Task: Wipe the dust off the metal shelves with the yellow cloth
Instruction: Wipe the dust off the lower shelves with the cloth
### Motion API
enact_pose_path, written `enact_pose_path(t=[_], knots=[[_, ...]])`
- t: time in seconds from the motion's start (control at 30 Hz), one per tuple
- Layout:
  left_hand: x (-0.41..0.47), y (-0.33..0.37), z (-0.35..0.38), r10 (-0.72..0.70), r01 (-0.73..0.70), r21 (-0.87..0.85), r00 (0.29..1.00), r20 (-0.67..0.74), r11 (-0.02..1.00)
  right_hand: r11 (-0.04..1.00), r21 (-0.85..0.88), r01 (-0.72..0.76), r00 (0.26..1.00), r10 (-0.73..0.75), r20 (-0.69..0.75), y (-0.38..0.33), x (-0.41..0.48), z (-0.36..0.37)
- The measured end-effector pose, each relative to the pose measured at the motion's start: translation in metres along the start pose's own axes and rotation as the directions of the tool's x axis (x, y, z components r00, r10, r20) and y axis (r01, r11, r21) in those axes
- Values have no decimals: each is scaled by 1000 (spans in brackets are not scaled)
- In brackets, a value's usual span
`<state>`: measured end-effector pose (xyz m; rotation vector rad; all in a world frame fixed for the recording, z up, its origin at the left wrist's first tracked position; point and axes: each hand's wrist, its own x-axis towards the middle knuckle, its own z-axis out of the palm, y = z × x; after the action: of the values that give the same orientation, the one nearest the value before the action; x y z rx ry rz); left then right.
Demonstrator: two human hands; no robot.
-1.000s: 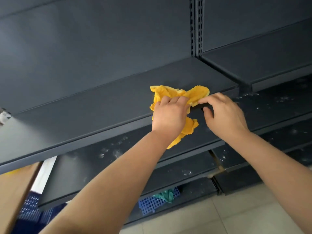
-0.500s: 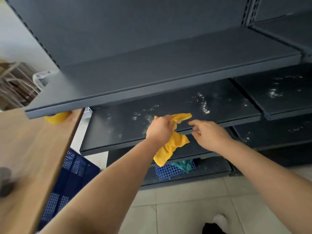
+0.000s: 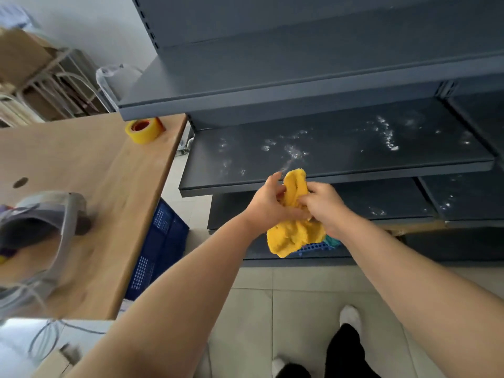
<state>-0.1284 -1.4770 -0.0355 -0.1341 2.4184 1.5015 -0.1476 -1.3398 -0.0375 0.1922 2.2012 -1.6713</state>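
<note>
Left hand [image 3: 268, 204] and right hand [image 3: 324, 205] both grip the crumpled yellow cloth [image 3: 291, 236]; the upper dark metal shelf [image 3: 272, 85] looks clean, the dust-speckled middle shelf [image 3: 341, 159] not yet wiped.

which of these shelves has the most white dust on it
The second shelf down, right behind the yellow cloth: white specks scatter across its top, while the top shelf above looks clean.

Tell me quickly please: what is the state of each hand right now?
Left hand: closed, holding the yellow cloth.
Right hand: closed, holding the same cloth.
</note>
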Motion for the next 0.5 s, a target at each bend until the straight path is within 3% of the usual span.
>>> enact_pose_path(t=[0.17, 0.27, 0.33, 0.4, 0.5], knots=[[-12, -35, -15, -259, 251, -236, 966, -1, 939, 998, -17, 65, 997, -64, 36, -4, 8, 13], [-12, -47, -15, -436, 474, -451, 879, 193, 756, 993, 47, 107, 990, -111, 91, -11, 18, 17], [-8, -52, -12, -449, 512, -588, 853, 265, 626, 990, 81, 119, 979, -131, 155, -17, 25, 17], [0, -57, -10, -468, 398, -700, 878, 102, 593, 988, -8, 157, 973, -153, 174, -21, 36, 14], [16, -53, -25, -472, 239, -571, 828, -304, 786, 930, -297, 218, 975, -196, 102, -21, 58, 9]])
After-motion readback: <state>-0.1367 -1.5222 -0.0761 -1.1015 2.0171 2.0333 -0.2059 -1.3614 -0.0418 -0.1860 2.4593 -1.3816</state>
